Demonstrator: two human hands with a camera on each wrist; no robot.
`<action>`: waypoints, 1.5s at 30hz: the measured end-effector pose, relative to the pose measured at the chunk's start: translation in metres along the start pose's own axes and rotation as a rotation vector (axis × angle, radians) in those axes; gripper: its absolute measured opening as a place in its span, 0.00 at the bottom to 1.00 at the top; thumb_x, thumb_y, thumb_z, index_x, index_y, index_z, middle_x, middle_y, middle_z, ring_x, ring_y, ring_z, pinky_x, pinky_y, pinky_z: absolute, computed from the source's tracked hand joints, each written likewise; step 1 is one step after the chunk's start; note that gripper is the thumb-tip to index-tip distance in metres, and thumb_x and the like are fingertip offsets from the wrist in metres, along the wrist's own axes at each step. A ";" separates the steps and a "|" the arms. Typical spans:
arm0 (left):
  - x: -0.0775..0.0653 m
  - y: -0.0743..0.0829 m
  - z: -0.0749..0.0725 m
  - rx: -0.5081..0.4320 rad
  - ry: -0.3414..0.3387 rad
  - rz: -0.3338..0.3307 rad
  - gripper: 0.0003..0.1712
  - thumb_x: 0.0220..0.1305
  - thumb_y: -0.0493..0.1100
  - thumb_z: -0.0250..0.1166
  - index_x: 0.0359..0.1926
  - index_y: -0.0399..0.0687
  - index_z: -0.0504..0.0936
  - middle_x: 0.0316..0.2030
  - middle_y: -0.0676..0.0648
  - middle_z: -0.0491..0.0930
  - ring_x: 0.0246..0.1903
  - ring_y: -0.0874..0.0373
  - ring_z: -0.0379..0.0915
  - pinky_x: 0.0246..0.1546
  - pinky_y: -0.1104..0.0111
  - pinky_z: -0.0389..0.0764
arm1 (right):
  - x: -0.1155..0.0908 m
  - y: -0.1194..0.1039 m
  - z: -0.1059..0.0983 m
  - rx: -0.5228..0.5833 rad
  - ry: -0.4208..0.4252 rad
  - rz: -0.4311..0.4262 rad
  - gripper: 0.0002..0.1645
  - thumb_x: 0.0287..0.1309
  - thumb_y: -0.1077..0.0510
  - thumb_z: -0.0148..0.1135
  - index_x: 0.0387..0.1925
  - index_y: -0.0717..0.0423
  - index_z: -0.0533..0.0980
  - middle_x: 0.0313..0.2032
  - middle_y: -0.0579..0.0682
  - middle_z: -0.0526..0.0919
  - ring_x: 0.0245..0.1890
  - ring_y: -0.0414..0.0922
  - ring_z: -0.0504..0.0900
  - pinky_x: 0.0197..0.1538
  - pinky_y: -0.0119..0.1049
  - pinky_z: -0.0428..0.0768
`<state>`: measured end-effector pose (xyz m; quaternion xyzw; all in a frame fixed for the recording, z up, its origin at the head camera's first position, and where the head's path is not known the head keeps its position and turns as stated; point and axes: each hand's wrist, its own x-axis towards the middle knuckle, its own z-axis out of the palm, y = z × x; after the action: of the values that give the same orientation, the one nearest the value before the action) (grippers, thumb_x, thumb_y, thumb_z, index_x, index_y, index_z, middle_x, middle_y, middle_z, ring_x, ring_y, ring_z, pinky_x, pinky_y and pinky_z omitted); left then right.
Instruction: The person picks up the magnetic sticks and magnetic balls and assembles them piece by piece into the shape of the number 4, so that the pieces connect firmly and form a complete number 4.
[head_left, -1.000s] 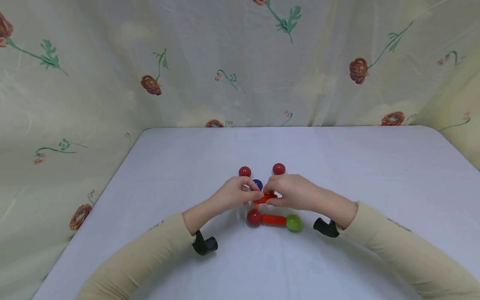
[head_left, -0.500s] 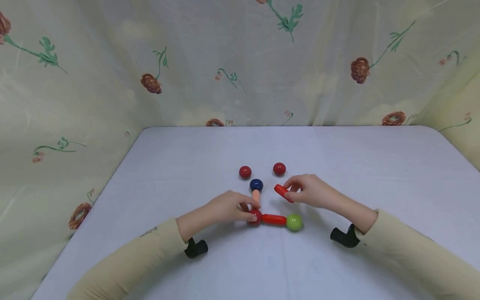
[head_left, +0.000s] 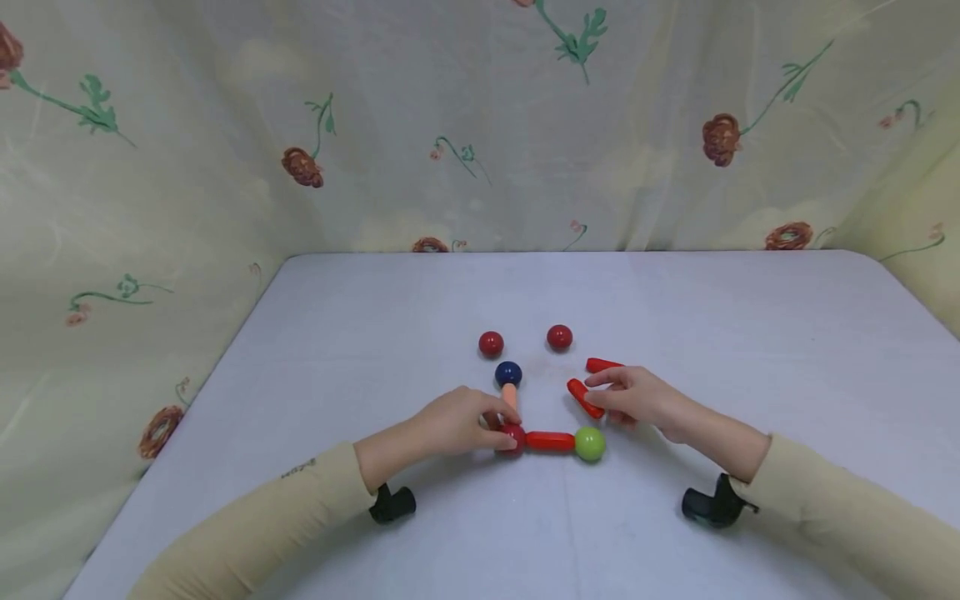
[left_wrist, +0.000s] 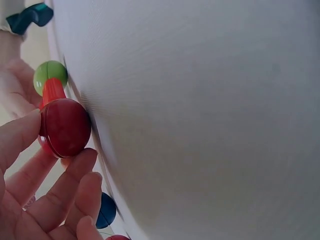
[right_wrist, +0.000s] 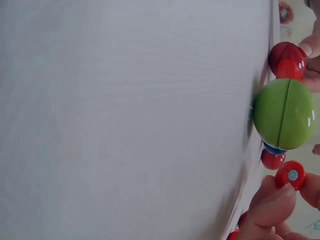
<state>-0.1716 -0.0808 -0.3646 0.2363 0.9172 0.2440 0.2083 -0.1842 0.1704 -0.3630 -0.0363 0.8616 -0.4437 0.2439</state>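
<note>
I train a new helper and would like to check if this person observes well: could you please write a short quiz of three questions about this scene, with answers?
1. Which ball does the left hand grip? A) blue B) red C) green
2. True or false: the right hand holds the green ball.
3. In the head view, how many loose red balls lie beyond the blue ball?

Key:
1. B, the red ball.
2. False; the right hand pinches a red rod, while the green ball sits at the end of another red rod.
3. Two.
</note>
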 end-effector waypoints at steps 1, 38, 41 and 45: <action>0.000 0.000 0.000 -0.001 0.002 0.001 0.17 0.53 0.47 0.68 0.46 0.55 0.82 0.29 0.56 0.79 0.29 0.63 0.71 0.26 0.75 0.73 | 0.000 0.001 0.000 -0.010 -0.004 -0.002 0.30 0.58 0.53 0.57 0.57 0.66 0.66 0.25 0.49 0.76 0.19 0.41 0.71 0.28 0.30 0.72; 0.002 0.002 -0.001 -0.014 -0.012 0.009 0.15 0.53 0.47 0.68 0.43 0.53 0.83 0.29 0.56 0.80 0.29 0.64 0.72 0.27 0.75 0.73 | 0.018 -0.002 -0.001 -0.166 -0.057 0.071 0.28 0.54 0.53 0.61 0.54 0.58 0.66 0.20 0.48 0.74 0.13 0.41 0.65 0.20 0.27 0.63; 0.002 0.001 -0.001 -0.009 -0.010 0.010 0.15 0.52 0.47 0.68 0.43 0.53 0.83 0.29 0.56 0.80 0.29 0.64 0.72 0.27 0.75 0.72 | 0.016 -0.003 -0.002 -0.154 -0.063 0.069 0.28 0.54 0.53 0.61 0.54 0.58 0.66 0.19 0.48 0.73 0.13 0.41 0.64 0.20 0.27 0.62; 0.001 0.002 -0.001 -0.008 -0.009 0.005 0.15 0.52 0.47 0.68 0.43 0.53 0.83 0.28 0.56 0.80 0.29 0.64 0.72 0.27 0.75 0.72 | 0.015 -0.004 -0.002 -0.141 -0.066 0.066 0.29 0.54 0.53 0.60 0.55 0.58 0.65 0.17 0.48 0.71 0.13 0.40 0.64 0.20 0.27 0.62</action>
<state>-0.1725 -0.0794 -0.3627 0.2391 0.9146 0.2471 0.2127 -0.1985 0.1650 -0.3643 -0.0396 0.8830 -0.3721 0.2835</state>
